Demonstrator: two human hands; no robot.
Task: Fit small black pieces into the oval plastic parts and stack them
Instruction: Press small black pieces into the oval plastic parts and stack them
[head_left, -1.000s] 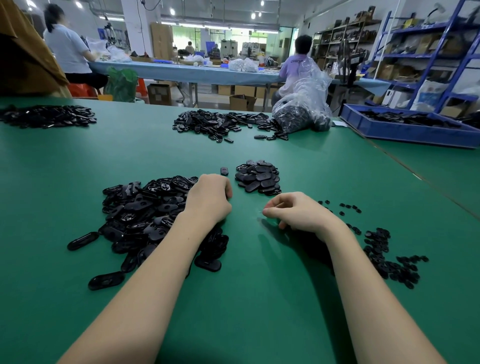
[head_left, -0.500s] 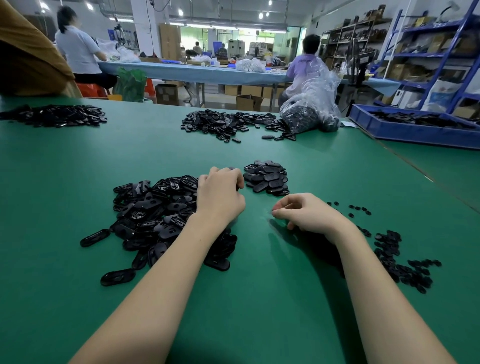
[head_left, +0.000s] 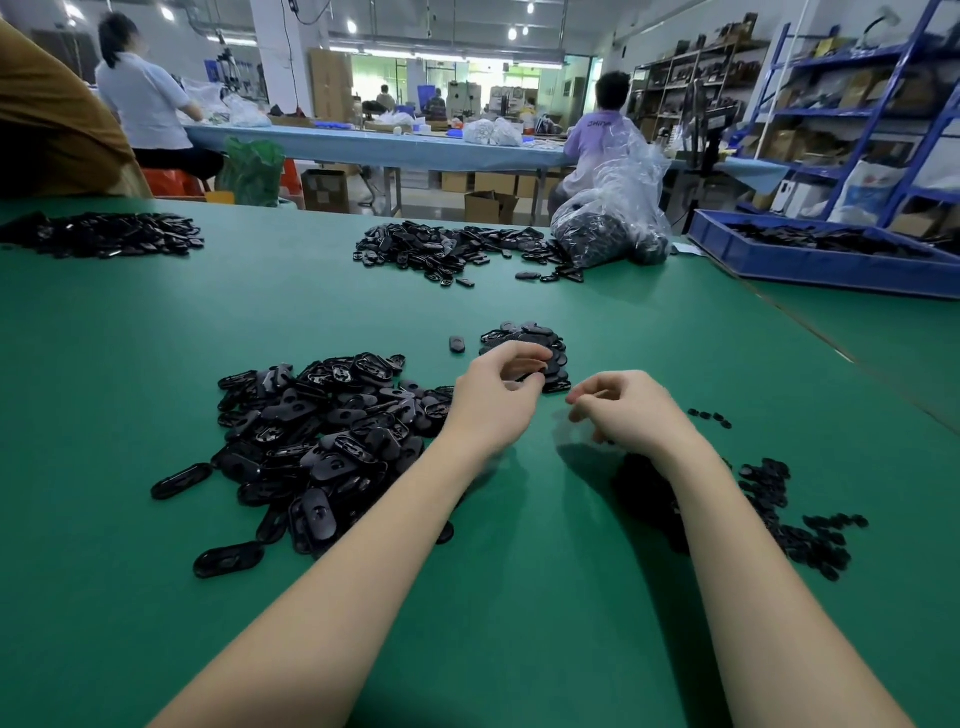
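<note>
A loose heap of black oval plastic parts (head_left: 322, 431) lies on the green table (head_left: 519, 597), left of my arms. Further back is a small stack of finished ovals (head_left: 535, 335), with one oval (head_left: 457, 344) lying alone to its left. My left hand (head_left: 496, 400) reaches over the stack's near edge and grips a black oval part between thumb and curled fingers. My right hand (head_left: 623, 410) hovers just to the right with its fingers loosely curled and nothing visible in them. Small black pieces (head_left: 779, 509) are scattered beside my right forearm.
Far across the table are two more heaps of black parts (head_left: 447, 249) (head_left: 104, 234) and a clear plastic bag of parts (head_left: 613, 228). A blue tray (head_left: 831, 267) stands at the back right. A table seam runs diagonally at the right. People sit at a table behind.
My left hand has moved forward and right from the large heap to the small stack, carrying an oval part. My right hand has stayed nearly in place.
</note>
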